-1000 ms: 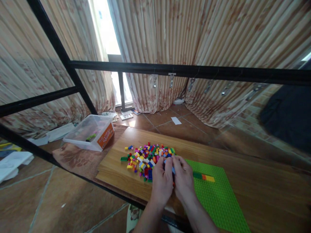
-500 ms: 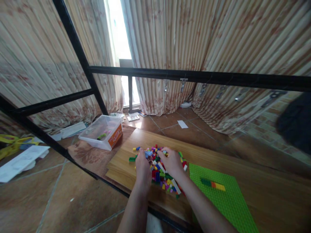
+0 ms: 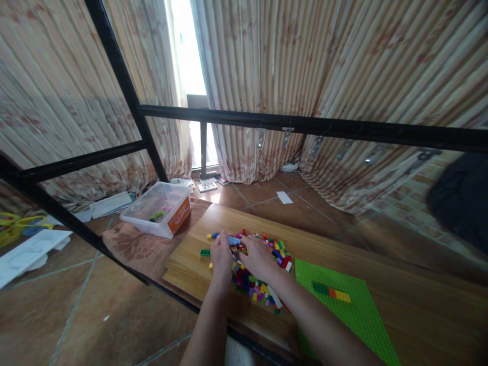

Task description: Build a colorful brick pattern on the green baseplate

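Bricks form a loose pile on the worktop. Over the pile, the left hand and right hand flank a light-blue piece, their fingers curled near it; whether they grip it, I cannot tell. Right of the pile lies the green baseplate; left of the pile, the plastic box.

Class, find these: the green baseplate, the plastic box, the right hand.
Green baseplate [image 3: 363,316], head view, bare studded surface.
Plastic box [image 3: 179,217], head view, orange-labelled wall.
Right hand [image 3: 260,258], head view, back of hand.
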Motion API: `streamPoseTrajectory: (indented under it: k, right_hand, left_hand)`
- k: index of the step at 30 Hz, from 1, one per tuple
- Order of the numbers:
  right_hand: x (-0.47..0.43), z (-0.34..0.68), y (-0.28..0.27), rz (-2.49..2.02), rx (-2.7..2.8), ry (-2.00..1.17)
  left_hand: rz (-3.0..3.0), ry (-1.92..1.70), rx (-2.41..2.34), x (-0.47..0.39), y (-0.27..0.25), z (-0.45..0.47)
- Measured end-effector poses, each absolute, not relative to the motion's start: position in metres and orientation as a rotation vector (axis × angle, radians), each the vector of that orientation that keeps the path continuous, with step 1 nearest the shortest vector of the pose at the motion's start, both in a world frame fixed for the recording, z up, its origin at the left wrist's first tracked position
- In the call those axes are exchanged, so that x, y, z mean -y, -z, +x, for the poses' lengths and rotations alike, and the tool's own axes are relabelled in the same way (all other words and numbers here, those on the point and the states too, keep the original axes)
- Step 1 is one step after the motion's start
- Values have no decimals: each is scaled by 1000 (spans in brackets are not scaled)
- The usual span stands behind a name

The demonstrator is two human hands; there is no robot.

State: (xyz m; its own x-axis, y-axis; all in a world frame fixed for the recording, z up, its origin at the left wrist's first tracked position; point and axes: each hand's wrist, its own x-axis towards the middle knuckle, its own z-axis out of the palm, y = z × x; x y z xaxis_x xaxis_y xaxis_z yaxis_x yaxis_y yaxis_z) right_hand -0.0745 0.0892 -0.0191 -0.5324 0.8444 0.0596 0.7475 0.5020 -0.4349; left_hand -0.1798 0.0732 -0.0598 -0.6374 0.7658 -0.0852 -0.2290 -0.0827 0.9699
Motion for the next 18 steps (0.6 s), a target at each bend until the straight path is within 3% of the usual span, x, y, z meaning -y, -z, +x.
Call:
streamPoseTrajectory:
  k: [18]
  right_hand:
    - [-78, -63, 6, -1138, 1961, -871]
  left_hand:
    - [955, -1627, -1365, -64, 32, -167]
